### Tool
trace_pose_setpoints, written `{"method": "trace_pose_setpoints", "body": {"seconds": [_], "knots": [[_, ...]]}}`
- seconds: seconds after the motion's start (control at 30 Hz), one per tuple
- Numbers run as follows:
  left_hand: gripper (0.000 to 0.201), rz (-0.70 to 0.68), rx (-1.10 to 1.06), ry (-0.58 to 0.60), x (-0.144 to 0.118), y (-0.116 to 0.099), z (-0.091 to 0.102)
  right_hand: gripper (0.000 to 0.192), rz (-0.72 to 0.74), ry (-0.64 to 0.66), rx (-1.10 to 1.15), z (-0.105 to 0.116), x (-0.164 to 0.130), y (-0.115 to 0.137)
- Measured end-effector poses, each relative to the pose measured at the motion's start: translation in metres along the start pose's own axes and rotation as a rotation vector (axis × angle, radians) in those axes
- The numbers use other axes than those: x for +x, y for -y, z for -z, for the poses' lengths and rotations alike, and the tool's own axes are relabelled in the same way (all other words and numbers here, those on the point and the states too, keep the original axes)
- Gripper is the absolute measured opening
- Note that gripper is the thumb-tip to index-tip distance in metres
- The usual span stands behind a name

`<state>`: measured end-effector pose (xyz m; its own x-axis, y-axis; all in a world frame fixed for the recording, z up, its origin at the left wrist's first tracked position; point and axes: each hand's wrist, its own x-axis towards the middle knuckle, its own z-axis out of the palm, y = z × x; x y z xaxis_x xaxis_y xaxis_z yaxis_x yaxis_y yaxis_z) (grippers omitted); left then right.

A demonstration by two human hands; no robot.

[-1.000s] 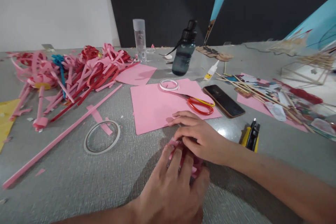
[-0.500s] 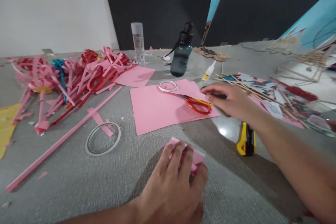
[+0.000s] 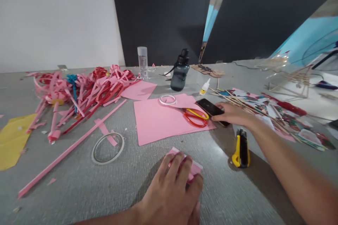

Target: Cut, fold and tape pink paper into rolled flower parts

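Currently left hand (image 3: pixel 169 197) fingers (image 3: pixel 182 165) flat, together, pressing folded pink paper (image 3: pixel 194 166) at surface's near edge. Right hand (image 3: pixel 232 113) fingers curl onto black phone (image 3: pixel 210 108), just beside scissors (image 3: pixel 195 116) on pink sheet (image 3: pixel 158 121). Yellow cutter (image 3: pixel 241 147) sits nearby.

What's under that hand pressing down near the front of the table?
The left hand lies flat on a small folded pink paper piece; only its far edge and corner show past the fingers. How it is folded underneath cannot be seen.
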<state>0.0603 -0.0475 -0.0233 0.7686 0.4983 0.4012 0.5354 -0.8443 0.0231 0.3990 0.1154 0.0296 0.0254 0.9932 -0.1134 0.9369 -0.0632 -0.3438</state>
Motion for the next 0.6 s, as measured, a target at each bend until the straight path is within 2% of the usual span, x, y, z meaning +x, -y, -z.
{"method": "trace_pose_setpoints", "body": {"seconds": [0.1,0.23,0.33,0.4,0.43,0.47,0.53,0.6], "knots": [[0.052,0.0,-0.001,-0.002,0.0,0.001,-0.001,0.051,-0.097,-0.04,0.111,-0.004,0.002,0.001],[0.049,-0.018,0.034,-0.034,0.0,0.001,-0.005,0.061,-0.209,-0.143,0.388,-0.001,0.001,-0.001],[0.045,-0.022,0.059,-0.072,0.001,0.002,-0.007,0.047,-0.256,-0.215,0.666,0.006,-0.003,0.006],[0.044,-0.019,0.065,-0.091,0.002,0.002,-0.007,0.034,-0.236,-0.229,0.946,0.01,-0.009,0.017],[0.043,-0.018,0.066,-0.093,0.002,0.002,-0.007,0.03,-0.203,-0.204,1.118,0.01,-0.013,0.025],[0.043,-0.019,0.066,-0.094,0.002,0.002,-0.007,0.03,-0.119,-0.107,1.301,0.01,-0.018,0.034],[0.042,-0.022,0.062,-0.089,0.003,0.002,-0.007,0.039,0.009,0.179,1.572,0.005,-0.029,0.054],[0.041,-0.022,0.062,-0.09,0.004,0.003,-0.007,0.045,0.051,0.408,1.71,-0.005,-0.041,0.072]]}}
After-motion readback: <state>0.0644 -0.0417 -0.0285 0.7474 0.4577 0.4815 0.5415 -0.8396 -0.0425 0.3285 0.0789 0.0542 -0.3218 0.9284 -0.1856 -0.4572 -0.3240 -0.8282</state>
